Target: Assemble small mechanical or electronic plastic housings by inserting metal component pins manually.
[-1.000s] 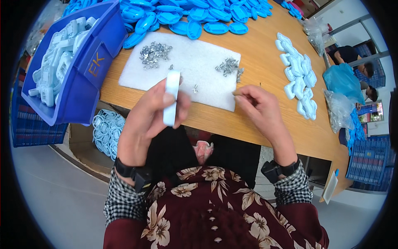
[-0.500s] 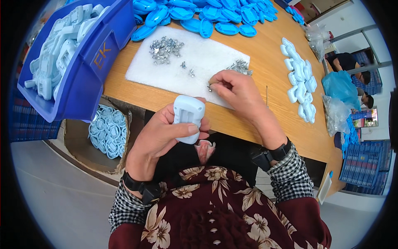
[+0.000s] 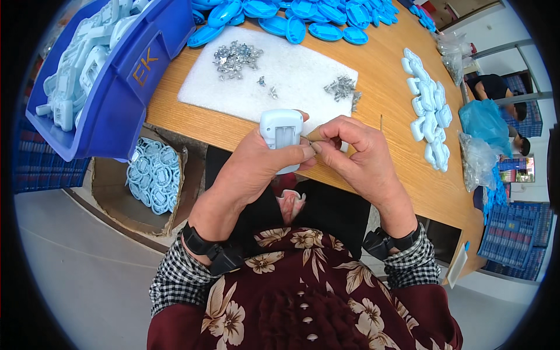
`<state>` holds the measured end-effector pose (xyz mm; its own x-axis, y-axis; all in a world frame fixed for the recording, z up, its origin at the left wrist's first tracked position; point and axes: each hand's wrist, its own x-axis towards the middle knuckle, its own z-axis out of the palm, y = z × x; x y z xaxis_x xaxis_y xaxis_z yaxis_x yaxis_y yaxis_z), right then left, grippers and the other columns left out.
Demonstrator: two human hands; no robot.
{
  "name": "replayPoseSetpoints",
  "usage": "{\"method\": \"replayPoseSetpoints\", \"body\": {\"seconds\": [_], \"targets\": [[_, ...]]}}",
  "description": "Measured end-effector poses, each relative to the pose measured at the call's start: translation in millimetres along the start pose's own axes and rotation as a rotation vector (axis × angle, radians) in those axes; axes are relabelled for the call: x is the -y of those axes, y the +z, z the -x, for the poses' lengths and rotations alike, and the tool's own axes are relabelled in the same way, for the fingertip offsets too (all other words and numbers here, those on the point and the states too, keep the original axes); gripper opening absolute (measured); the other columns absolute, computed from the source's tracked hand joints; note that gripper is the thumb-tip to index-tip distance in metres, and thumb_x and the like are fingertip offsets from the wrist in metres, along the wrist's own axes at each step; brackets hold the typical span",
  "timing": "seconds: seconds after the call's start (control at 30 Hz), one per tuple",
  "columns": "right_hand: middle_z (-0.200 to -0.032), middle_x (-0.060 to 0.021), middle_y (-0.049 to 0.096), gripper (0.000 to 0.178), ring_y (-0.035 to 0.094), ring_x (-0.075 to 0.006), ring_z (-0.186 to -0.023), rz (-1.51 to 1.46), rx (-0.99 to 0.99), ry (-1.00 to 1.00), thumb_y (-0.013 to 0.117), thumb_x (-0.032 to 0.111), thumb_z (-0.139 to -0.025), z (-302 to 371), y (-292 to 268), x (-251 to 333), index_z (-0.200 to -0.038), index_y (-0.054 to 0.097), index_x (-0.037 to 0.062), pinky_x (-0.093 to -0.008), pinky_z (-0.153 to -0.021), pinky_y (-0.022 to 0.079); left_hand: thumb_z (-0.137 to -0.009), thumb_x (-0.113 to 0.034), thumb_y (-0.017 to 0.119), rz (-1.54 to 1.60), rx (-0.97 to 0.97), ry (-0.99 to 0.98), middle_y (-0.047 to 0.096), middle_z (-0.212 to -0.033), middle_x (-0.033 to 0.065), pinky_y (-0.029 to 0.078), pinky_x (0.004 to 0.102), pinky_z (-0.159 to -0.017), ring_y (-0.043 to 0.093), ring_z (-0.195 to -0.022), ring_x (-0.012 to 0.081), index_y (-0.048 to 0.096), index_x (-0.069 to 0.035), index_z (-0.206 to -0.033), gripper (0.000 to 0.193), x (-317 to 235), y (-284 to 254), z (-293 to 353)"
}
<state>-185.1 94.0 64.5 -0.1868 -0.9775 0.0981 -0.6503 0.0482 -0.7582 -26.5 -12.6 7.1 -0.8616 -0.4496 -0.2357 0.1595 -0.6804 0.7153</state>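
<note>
A light blue plastic housing (image 3: 286, 134) with a recessed rectangular slot is upright in my left hand (image 3: 254, 160), its thumb pressed along the lower front. Beside the housing's right edge, my right hand (image 3: 359, 154) has thumb and forefinger pinched together, almost touching the left thumb. What sits in that pinch is tiny and mostly covered; it looks like a small metal piece. Beyond the hands lies a white foam sheet (image 3: 204, 90), bearing a larger pile of shiny metal pieces (image 3: 236, 58), a few loose ones, and a smaller pile (image 3: 340, 87) at its right edge.
A blue bin (image 3: 125, 108) of light blue housings stands left, above a cardboard box (image 3: 111, 201) of ring-shaped parts. Bright blue oval shells (image 3: 325, 31) cover the far table (image 3: 379, 64). Stacked light blue housings (image 3: 429, 105) and a thin rod (image 3: 381, 122) are right. People are beyond.
My right hand has come off the foam sheet and moved to the housing's side. The left hand has raised the housing slightly and shifted it right, bringing both hands together.
</note>
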Motion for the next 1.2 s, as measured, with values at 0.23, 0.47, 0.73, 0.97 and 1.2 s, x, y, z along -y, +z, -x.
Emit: {"method": "replayPoseSetpoints", "body": {"seconds": [0.23, 0.47, 0.73, 0.97, 1.2], "targets": [[-0.086, -0.0047, 0.07, 0.012, 0.064, -0.0078, -0.074, -0.308, -0.07, 0.226, 0.064, 0.009, -0.096, 15.8, 13.3, -8.5, -0.103, 0.061, -0.0013, -0.0238, -0.065, 0.049, -0.087, -0.002, 0.07, -0.026, -0.081, 0.094, 0.062, -0.107, 0.0088, 0.058, 0.0346, -0.086, 0.066, -0.098, 0.0179, 0.043, 0.0, -0.139, 0.058, 13.1, 3.9, -7.5], [-0.101, -0.0055, 0.068, 0.02, 0.062, -0.0116, -0.093, -0.612, -0.111, 0.315, 0.061, 0.02, -0.099, 27.4, -1.8, -36.1, -0.106, 0.064, 0.0023, -0.0247, -0.081, 0.047, -0.103, -0.04, 0.045, 0.218, -0.041, 0.122, 0.066, -0.108, 0.0122, 0.055, 0.0411, -0.089, 0.067, -0.097, 0.0252, 0.044, -0.003, -0.139, 0.052, 14.6, 12.5, -15.1], [-0.115, -0.0043, 0.064, 0.024, 0.057, -0.0126, -0.107, -1.254, -0.076, 0.413, 0.062, 0.019, -0.099, 33.2, 13.9, -32.6, -0.113, 0.063, -0.0001, -0.0311, -0.095, 0.045, -0.104, -0.048, 0.037, 0.103, -0.128, 0.355, 0.062, -0.117, 0.0138, 0.046, 0.0368, -0.096, 0.061, -0.103, 0.0219, 0.049, -0.003, -0.132, 0.055, 12.2, 56.3, -25.7], [-0.112, -0.0032, 0.062, 0.032, 0.054, -0.0098, -0.108, -0.659, -0.001, 0.28, 0.06, 0.019, -0.1, 44.5, -20.2, -48.3, -0.123, 0.059, -0.004, -0.0273, -0.099, 0.042, -0.102, -0.026, 0.047, -0.256, 0.009, 0.007, 0.064, -0.121, 0.0165, 0.05, 0.0409, -0.1, 0.061, -0.113, 0.0235, 0.059, -0.005, -0.107, 0.025, 3.2, 27.1, -14.2], [-0.118, -0.005, 0.063, 0.036, 0.056, -0.0149, -0.115, -0.709, -0.004, 0.211, 0.059, 0.016, -0.101, 47.7, -25.1, -36.1, -0.131, 0.056, -0.0028, -0.0305, -0.102, 0.042, -0.105, -0.023, 0.044, -0.128, 0.231, -0.218, 0.066, -0.113, 0.0161, 0.058, 0.0375, -0.087, 0.069, -0.093, 0.023, 0.037, -0.004, -0.148, 0.048, 21.3, 32.1, -10.7]]}}
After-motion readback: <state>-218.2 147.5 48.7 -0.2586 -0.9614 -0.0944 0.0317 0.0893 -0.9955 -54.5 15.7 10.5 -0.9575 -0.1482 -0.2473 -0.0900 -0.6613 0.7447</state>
